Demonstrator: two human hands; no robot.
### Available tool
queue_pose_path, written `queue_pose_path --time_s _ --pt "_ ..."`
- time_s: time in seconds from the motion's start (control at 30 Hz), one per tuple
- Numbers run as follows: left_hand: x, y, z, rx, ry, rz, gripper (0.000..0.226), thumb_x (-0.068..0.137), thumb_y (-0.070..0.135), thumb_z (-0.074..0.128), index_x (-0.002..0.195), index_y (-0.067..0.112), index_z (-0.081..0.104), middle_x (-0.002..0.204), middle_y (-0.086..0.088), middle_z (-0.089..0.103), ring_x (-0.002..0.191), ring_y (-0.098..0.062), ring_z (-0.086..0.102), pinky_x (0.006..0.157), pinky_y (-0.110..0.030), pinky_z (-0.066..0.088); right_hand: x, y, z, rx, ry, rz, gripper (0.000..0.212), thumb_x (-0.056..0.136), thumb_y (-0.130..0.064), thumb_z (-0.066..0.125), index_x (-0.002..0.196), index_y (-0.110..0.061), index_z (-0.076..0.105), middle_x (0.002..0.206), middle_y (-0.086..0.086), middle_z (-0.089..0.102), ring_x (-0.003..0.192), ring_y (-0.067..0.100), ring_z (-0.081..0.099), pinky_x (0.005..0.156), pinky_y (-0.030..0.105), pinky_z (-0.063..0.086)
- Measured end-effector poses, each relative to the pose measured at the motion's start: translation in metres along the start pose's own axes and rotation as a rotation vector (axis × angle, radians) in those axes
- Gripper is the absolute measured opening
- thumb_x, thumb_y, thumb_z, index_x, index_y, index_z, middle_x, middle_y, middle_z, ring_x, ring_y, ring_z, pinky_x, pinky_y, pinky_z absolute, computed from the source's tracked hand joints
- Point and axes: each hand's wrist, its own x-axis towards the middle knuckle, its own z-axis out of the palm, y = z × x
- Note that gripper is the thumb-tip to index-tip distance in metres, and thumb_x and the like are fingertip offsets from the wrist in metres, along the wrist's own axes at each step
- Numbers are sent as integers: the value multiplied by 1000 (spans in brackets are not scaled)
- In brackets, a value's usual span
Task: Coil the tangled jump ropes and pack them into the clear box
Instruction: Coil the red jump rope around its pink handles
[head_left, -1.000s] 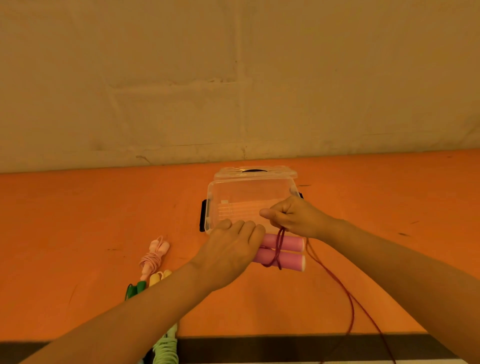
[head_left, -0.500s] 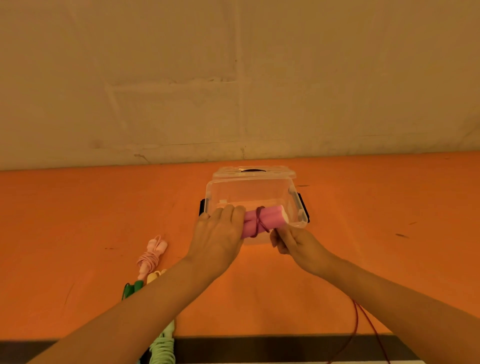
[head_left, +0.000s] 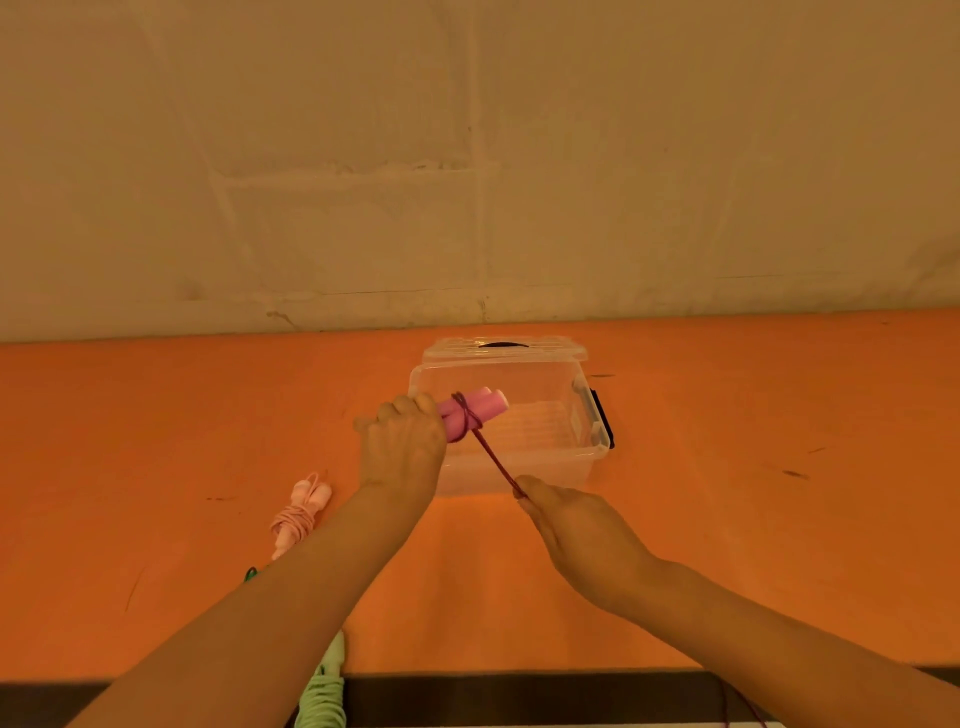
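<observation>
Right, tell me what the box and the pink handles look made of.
Clear box: hard transparent plastic, glossy; the orange table shows through its walls. Pink handles: matte, probably foam or soft rubber, with no shine and rounded ends.

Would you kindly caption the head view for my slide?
Left hand grips pink handles over the clear box; right hand pulls the cord taut.

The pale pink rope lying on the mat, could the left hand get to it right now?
Probably not yet. The way to the pale pink rope is open, and it lies near the left forearm, but the left hand grips the pink handles while the right hand pulls the cord taut.
</observation>
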Motion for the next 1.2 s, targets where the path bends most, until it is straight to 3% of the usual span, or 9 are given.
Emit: queue_pose_path --time_s 0.13,0.23,0.3,0.47,0.57,0.67,0.9,1.07,1.2 --pt "3 -5 1 41 -18 16 26 49 14 80 61 14 57 52 -5 53 43 -20 51 46 -24 36 -5 1 -9 -138 198 -217 24 86 -17 62 109 -11 66 82 1 64 62 15 62 48 18 46" --pt "2 -2 0 108 33 105 12 60 14 68 63 17 57 55 -3 53 47 -18 49 49 -25 33 -4 2 -21 -211 240 -374 27 75 -12 80 100 -11 70 79 -1 63 67 13 57 51 20 46" --pt "-2 4 -2 136 63 202 6 70 15 60 66 19 59 58 -1 53 50 -18 48 51 -27 33 -1 2 -35 -286 259 -477 28 71 -12 82 97 -12 71 80 -1 63 71 12 52 56 21 41" --pt "-11 18 -19 63 140 336 30 76 8 34 71 16 62 62 -3 54 54 -20 49 55 -31 38 20 9 -72 -292 316 -638 18 83 -8 67 100 -11 70 85 2 66 74 14 50 58 26 43" --pt "-20 22 -30 -10 220 480 16 73 12 45 72 14 61 63 -4 53 54 -21 50 56 -32 42 36 12 -92 -265 292 -622 15 82 -8 67 97 -8 70 84 7 66 73 22 58 55 31 49" --pt "-21 19 -39 -112 247 527 17 73 13 43 72 13 60 63 -4 53 53 -20 50 54 -30 41 48 20 -103 -202 198 -551 26 89 -27 53 96 -10 71 81 3 64 74 22 59 58 32 49" --pt "-22 9 -42 -291 315 667 23 80 13 31 96 9 48 76 -6 58 62 -22 54 59 -33 48 67 34 -103 60 -154 -346 38 89 -45 48 103 -18 71 86 -30 49 83 -10 48 74 22 42" --pt "-24 2 -36 -354 239 716 36 74 35 63 98 8 58 80 -7 62 64 -22 59 54 -33 49 58 52 -84 192 -248 -176 23 89 -44 45 92 -31 65 92 -24 61 92 -7 56 92 30 42" --pt "-29 2 -33 -447 241 702 49 80 53 51 98 9 61 81 -4 64 64 -18 62 52 -30 51 58 51 -74 287 -266 -135 20 90 -42 43 86 -33 60 92 -11 65 95 5 61 102 33 28"
